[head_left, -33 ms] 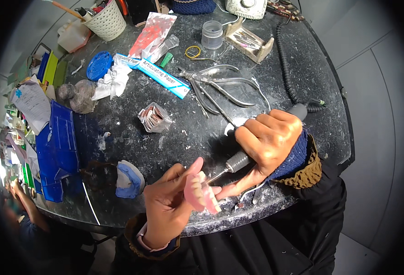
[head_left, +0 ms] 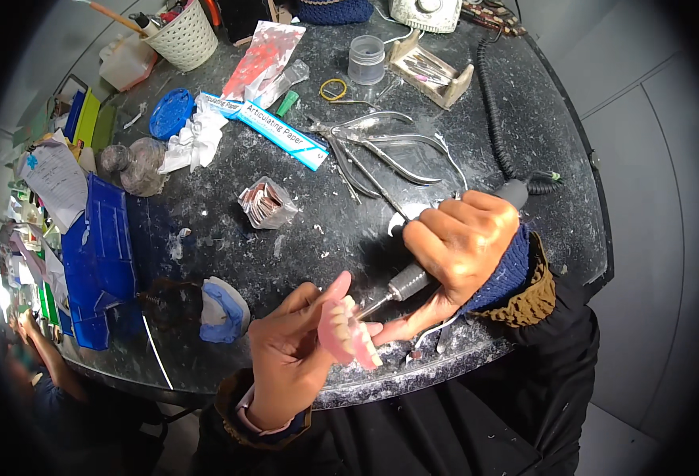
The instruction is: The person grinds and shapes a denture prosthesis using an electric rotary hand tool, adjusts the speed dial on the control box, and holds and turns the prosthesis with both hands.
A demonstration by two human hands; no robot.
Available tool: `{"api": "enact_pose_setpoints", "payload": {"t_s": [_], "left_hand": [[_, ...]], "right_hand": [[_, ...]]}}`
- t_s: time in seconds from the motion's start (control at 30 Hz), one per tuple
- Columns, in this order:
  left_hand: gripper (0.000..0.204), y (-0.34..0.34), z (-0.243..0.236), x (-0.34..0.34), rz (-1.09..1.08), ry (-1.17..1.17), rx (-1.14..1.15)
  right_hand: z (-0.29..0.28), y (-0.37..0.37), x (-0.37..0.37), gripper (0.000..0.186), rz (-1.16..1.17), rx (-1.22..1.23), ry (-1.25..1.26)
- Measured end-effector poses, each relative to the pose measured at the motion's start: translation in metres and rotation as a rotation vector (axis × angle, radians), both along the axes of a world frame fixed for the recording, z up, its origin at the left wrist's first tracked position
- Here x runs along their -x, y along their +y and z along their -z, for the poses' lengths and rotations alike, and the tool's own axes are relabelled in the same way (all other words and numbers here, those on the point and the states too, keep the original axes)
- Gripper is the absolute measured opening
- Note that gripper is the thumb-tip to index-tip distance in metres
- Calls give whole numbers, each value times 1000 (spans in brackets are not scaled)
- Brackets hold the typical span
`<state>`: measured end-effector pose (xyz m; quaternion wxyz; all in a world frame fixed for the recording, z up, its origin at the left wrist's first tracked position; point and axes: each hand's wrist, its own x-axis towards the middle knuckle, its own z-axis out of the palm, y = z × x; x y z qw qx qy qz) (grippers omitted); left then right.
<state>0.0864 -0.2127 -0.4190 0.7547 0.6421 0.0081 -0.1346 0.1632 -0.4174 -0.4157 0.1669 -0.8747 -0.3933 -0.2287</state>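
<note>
Tabletop (head_left: 325,254), black and dusty, is filling most of the frame. Blue bin (head_left: 99,262) is standing at the left. Right hand (head_left: 464,246), right of centre, is wrapping closed around a dark handpiece (head_left: 409,282), its extended thumb reaching toward the denture; cannot tell if it is touching. Left hand (head_left: 290,349), lower centre, is pinching the pink denture (head_left: 337,329) between thumb and fingers, raised in front of the tabletop's near edge, tooth row facing out.

Pliers (head_left: 338,136) are lying above centre, blue-and-white cast (head_left: 224,313) left of the left hand. Clear box (head_left: 267,206) of reddish-brown strips is sitting between these.

Smallest: thin metal shank (head_left: 375,308), pointing down-left at the denture's inner side; its tip is hiding there, contact unclear.

Just changed: right hand and handpiece are sitting slightly lower and further left than in the earlier frame. The tool is apparently working in small strokes, the denture serving as a steady rest. Otherwise little is differing: left hand and denture are holding nearly the same place; pliers, cast and box are staying put.
</note>
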Motion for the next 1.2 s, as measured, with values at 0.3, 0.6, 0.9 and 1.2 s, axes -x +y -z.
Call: {"api": "enact_pose_setpoints", "payload": {"t_s": [0.3, 0.6, 0.9, 1.2], "left_hand": [[39, 4, 10, 0, 48, -131, -56], [40, 3, 9, -1, 26, -202, -92], [38, 0, 9, 1, 14, -236, -130], [46, -2, 5, 1, 7, -295, -115]], "right_hand": [[0, 2, 2, 72, -21, 39, 2], [6, -1, -1, 71, -30, 43, -35], [13, -2, -5, 71, -124, -42, -118], [9, -2, 1, 68, -103, 61, -117]]}}
